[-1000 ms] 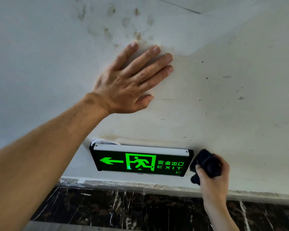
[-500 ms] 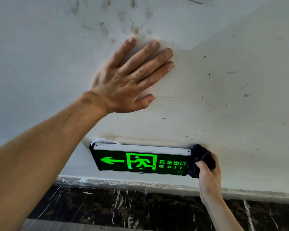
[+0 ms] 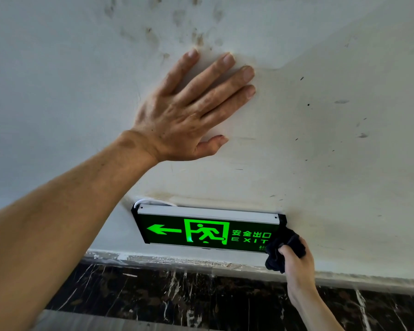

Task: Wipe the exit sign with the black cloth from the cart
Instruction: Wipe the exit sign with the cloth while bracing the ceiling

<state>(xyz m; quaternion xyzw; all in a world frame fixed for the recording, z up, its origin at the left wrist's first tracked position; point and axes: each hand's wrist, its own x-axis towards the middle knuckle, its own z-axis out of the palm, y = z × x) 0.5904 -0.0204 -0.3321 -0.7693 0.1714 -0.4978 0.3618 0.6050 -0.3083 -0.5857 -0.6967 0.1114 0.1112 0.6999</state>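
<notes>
A lit green exit sign [image 3: 201, 231] with an arrow, a running figure and the word EXIT hangs low on a white wall. My right hand [image 3: 296, 266] grips a bunched black cloth [image 3: 282, 249] and presses it on the sign's lower right corner, covering the end of the lettering. My left hand [image 3: 189, 111] lies flat on the wall above the sign, fingers spread, holding nothing.
The white wall [image 3: 344, 139] is stained and speckled above and to the right of the sign. A white cable [image 3: 151, 201] loops out behind the sign's top left corner. Below runs a chipped wall edge, then a dark marble band [image 3: 177, 297].
My right hand has carried the cloth left from beside the sign onto its right end, then down to the lower right corner. My left hand stays flat on the wall.
</notes>
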